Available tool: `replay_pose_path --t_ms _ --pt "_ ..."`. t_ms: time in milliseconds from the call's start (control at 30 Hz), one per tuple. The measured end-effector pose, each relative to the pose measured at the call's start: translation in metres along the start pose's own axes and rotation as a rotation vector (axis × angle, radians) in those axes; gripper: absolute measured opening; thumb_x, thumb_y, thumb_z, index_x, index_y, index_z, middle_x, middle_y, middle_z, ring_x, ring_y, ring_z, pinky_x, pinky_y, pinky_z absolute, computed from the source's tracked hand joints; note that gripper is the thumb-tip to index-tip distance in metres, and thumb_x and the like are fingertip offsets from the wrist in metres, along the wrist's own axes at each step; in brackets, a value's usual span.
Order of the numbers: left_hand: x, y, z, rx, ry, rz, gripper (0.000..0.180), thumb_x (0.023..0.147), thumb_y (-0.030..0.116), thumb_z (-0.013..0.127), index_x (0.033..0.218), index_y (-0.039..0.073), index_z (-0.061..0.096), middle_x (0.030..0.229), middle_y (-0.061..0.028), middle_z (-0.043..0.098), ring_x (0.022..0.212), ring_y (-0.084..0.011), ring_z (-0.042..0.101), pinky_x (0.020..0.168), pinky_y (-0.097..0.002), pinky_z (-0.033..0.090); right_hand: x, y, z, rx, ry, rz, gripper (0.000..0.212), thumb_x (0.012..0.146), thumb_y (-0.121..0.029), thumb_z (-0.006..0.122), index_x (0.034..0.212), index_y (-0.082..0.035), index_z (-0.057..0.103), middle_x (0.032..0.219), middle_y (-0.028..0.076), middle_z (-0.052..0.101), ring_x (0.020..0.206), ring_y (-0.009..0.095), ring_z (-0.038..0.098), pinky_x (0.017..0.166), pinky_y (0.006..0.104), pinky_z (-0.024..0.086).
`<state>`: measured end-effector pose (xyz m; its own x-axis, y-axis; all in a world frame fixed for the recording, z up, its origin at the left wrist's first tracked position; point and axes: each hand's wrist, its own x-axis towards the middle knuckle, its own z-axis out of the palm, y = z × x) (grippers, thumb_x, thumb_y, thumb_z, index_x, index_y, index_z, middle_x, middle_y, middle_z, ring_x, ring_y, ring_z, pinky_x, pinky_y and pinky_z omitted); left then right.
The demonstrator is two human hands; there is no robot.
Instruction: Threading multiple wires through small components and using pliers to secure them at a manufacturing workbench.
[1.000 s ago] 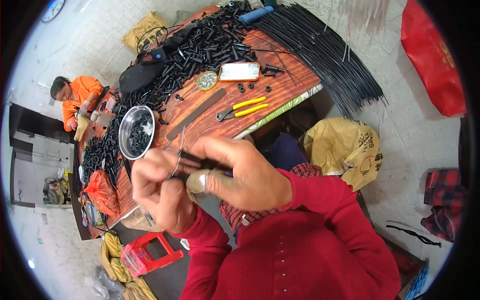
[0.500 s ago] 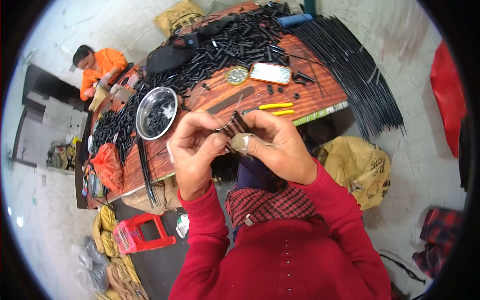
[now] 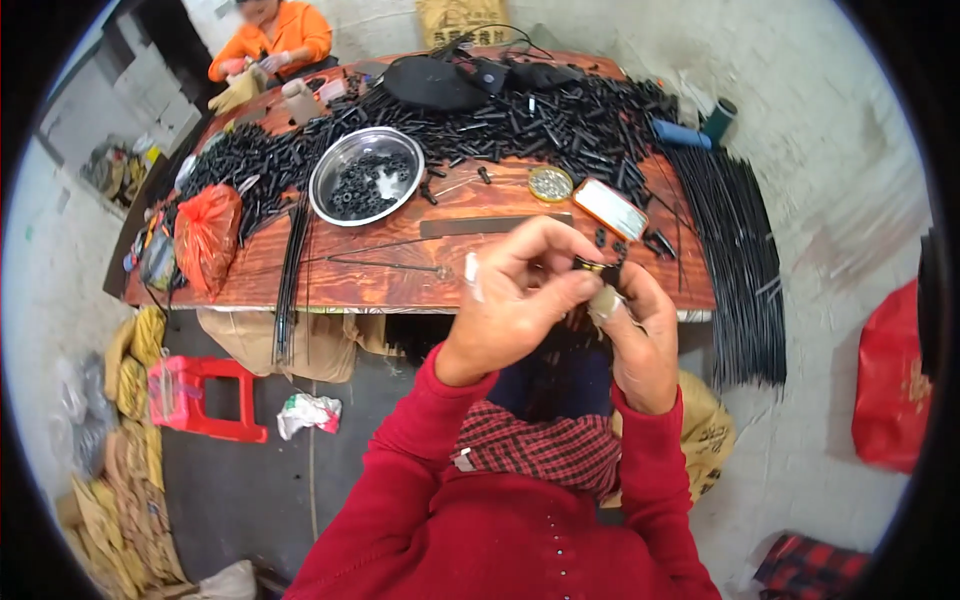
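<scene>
My left hand (image 3: 520,305) and my right hand (image 3: 645,345) meet above the table's front edge, fingers pinched round a small black part (image 3: 597,268) with a yellowish patch. Much of that part is hidden by my fingers. White tape (image 3: 472,277) is stuck on the left hand, and a tan wrap (image 3: 604,302) covers my right thumb. Just beyond the hands lie a flat dark bar (image 3: 480,225), a few black rings (image 3: 601,238), a round tin (image 3: 550,184) of small metal bits and an orange-rimmed box (image 3: 612,208) with pale contents.
Black tubular pieces (image 3: 560,125) are heaped across the back of the wooden table (image 3: 390,270). A metal bowl (image 3: 316,190) of black rings stands left of centre. Long black rods (image 3: 740,270) overhang the right end. A person in orange (image 3: 300,35) works at the far left; a red stool (image 3: 250,400) is below.
The view has swung, shifting the table leftward and lower relative to my hands. Both hands have turned around the black part. The yellow-handled pliers seen before are now out of sight.
</scene>
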<state>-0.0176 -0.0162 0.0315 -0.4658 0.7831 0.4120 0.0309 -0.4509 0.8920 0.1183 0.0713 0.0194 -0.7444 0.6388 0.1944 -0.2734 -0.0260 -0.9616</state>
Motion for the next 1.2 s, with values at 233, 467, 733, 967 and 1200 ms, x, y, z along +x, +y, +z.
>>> replay_pose_path --t_ms 233,467,733,967,1200 --pt "0.054 0.002 -0.014 -0.104 0.051 0.129 0.016 0.083 0.001 0.068 0.099 0.001 0.065 0.078 0.0038 0.055 0.069 -0.0019 0.05 0.06 -0.0176 0.041 0.057 -0.005 0.008 0.056 0.032 -0.114 0.025 0.094 -0.011 0.062 0.116 0.0 0.059 0.099 -0.001 0.063 0.083 0.004 0.056 0.072 0.0184 0.045" --pt "0.06 -0.024 -0.038 -0.145 0.078 0.136 0.016 0.083 -0.002 0.069 0.098 0.001 0.065 0.08 0.0022 0.057 0.068 -0.0011 0.051 0.059 -0.0167 0.043 0.078 0.015 0.016 -0.032 0.074 -0.073 0.024 0.092 -0.01 0.063 0.113 0.002 0.059 0.102 0.003 0.064 0.087 0.008 0.059 0.078 0.0228 0.048" --pt "0.033 -0.031 -0.071 -0.051 0.267 0.087 0.016 0.083 0.0 0.067 0.099 0.0 0.064 0.084 -0.0013 0.062 0.071 -0.0047 0.054 0.064 -0.0176 0.043 0.079 0.034 0.048 -0.127 -0.066 0.007 0.034 0.088 -0.012 0.06 0.118 0.006 0.058 0.107 0.007 0.062 0.098 0.011 0.057 0.085 0.0273 0.048" --pt "0.031 -0.017 -0.063 -0.133 0.203 0.118 0.022 0.084 0.004 0.072 0.103 0.0 0.061 0.089 -0.0014 0.058 0.073 -0.0058 0.051 0.064 -0.0162 0.037 0.074 0.041 0.047 0.132 -0.113 -0.149 0.024 0.093 -0.005 0.061 0.115 0.004 0.058 0.101 0.003 0.064 0.09 0.008 0.06 0.081 0.0246 0.051" --pt "0.037 -0.014 -0.01 -0.109 0.04 0.108 0.021 0.083 0.0 0.071 0.101 -0.001 0.062 0.086 -0.0014 0.059 0.072 -0.006 0.054 0.068 -0.0171 0.043 0.037 0.011 0.007 0.199 -0.002 -0.154 0.022 0.094 -0.008 0.061 0.112 0.004 0.06 0.101 0.003 0.064 0.09 0.008 0.06 0.08 0.0238 0.05"
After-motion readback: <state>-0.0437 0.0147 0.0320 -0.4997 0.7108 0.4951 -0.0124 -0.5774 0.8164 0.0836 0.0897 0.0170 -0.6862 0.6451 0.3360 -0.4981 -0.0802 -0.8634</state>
